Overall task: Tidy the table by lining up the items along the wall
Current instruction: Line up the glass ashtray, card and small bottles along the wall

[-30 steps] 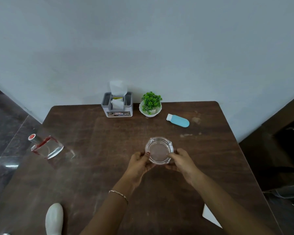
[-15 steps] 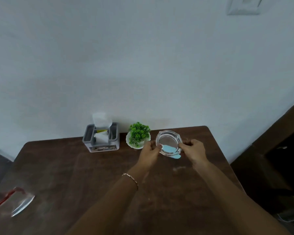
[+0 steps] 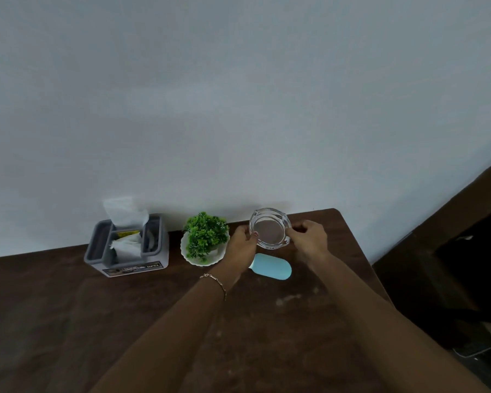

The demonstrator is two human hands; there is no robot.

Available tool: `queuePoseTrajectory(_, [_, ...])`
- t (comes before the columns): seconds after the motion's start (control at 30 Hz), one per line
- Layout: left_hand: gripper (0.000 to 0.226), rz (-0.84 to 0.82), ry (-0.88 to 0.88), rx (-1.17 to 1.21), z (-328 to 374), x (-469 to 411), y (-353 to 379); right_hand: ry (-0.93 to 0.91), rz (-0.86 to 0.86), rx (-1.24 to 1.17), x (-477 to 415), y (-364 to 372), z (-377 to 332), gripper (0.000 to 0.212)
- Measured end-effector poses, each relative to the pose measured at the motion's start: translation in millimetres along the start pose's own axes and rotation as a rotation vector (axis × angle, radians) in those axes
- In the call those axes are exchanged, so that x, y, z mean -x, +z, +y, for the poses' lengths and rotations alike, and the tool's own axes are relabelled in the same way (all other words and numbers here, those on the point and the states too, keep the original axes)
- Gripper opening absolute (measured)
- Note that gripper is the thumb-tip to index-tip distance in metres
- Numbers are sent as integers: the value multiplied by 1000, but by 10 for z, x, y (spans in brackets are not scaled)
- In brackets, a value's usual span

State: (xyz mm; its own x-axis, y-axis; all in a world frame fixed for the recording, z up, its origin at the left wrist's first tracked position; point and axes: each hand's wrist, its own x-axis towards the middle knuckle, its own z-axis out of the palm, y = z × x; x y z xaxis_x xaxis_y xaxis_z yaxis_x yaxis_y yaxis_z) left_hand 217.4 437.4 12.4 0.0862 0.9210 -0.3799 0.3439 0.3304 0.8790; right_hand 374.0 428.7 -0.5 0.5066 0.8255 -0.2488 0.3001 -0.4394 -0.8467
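Observation:
A clear glass ashtray (image 3: pixel 270 227) is held close to the wall at the far edge of the brown table (image 3: pixel 68 307). My left hand (image 3: pixel 241 245) grips its left rim and my right hand (image 3: pixel 309 239) grips its right rim. Whether the ashtray touches the tabletop I cannot tell. A small green plant in a white bowl (image 3: pixel 205 239) stands just left of it. A grey tissue holder (image 3: pixel 128 245) stands further left by the wall. A light blue bottle (image 3: pixel 272 266) lies on its side in front of the ashtray, partly hidden by my left wrist.
The table's right edge and rounded far corner (image 3: pixel 338 212) are close to my right hand. A dark floor and dark furniture (image 3: pixel 451 265) lie beyond that edge. The pale wall fills the upper view.
Both hands carried the ashtray from the table's middle, over the blue bottle, to the wall beside the plant. The view tilted up; the glass bottle at left left the frame.

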Motion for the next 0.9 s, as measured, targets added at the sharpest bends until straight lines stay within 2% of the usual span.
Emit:
queuePoseTrajectory(0.23, [35, -4, -50, 1, -129, -34, 6, -4, -26, 12, -59, 156, 72, 15])
queuePoseTrajectory(0.5, [39, 12, -58, 30, -220, -18, 123, -66, -35, 170, -73, 229, 32, 15])
queuePoseTrajectory(0.7, [76, 19, -117, 24, -283, -53, 159, -107, -47, 208, -129, 281, 32, 21])
queuePoseTrajectory(0.9, [64, 23, -104, 46, -431, -157, 211, -117, -54, 214, -155, 310, 45, 21])
